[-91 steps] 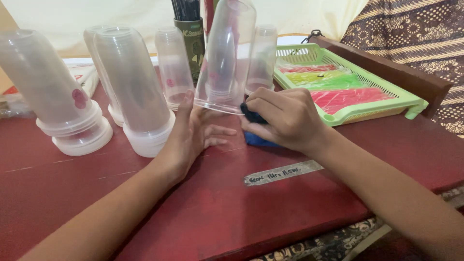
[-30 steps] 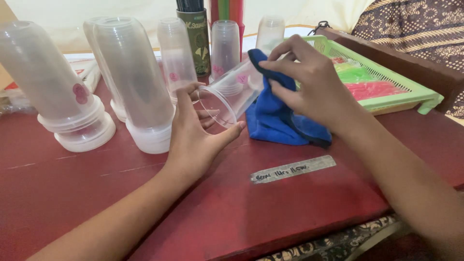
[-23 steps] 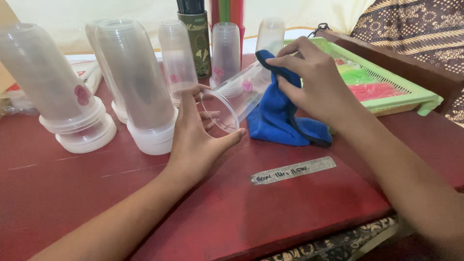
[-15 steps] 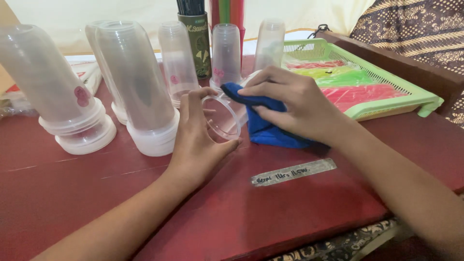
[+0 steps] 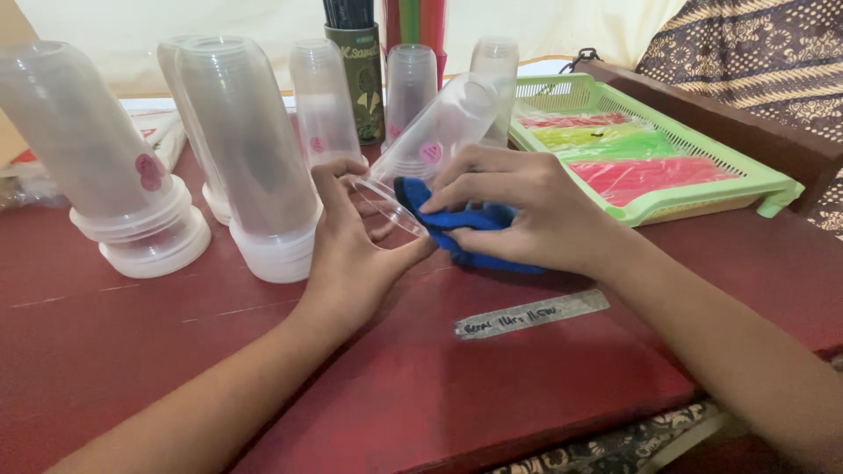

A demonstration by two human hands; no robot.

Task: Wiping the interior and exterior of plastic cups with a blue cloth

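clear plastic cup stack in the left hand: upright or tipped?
Tipped. The clear plastic cup stack leans with its rim low by the left hand and its base up and away; the right hand presses a blue cloth at the rim.

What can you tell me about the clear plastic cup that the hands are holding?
The clear plastic cup looks like thin, see-through plastic, possibly several cups nested together. It carries a small round pink sticker on its side. It is tilted, its open rim pointing down towards the person and its base pointing up and away. The left hand grips the rim, while the right hand presses a blue cloth against the rim. It is lifted above the red table.
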